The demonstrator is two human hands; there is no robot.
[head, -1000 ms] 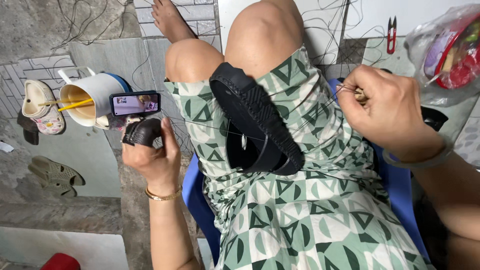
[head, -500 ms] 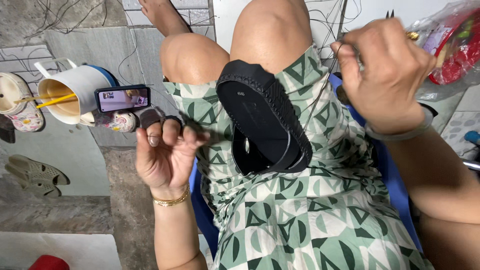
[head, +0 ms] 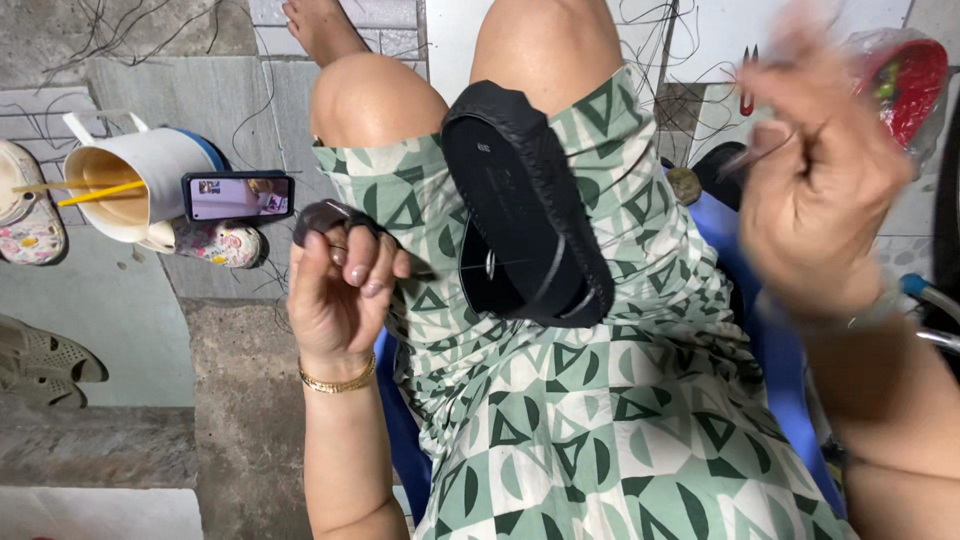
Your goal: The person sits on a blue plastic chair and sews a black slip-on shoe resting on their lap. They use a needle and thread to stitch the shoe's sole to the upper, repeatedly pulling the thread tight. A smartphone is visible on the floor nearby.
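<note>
A black shoe upper with its sole (head: 525, 205) lies on my lap, on a green patterned dress (head: 580, 400). My left hand (head: 340, 290) is curled palm up beside my left thigh, fingers closed around a small black piece (head: 325, 217). My right hand (head: 815, 170) is raised at the upper right and blurred; it pinches a thin needle or thread (head: 765, 150). A thin dark thread (head: 480, 268) crosses the shoe between the two hands.
A white bucket (head: 130, 185) with a yellow stick stands on the floor at left, with a phone (head: 238, 196) propped against it. Sandals (head: 40, 360) lie further left. A red bag (head: 915, 75) and red scissors (head: 748, 95) are at upper right. I sit on a blue chair (head: 400, 440).
My right hand has risen and swung further up and right, pulling the thread. My left hand has turned palm up and closed its fingers on the black piece.
</note>
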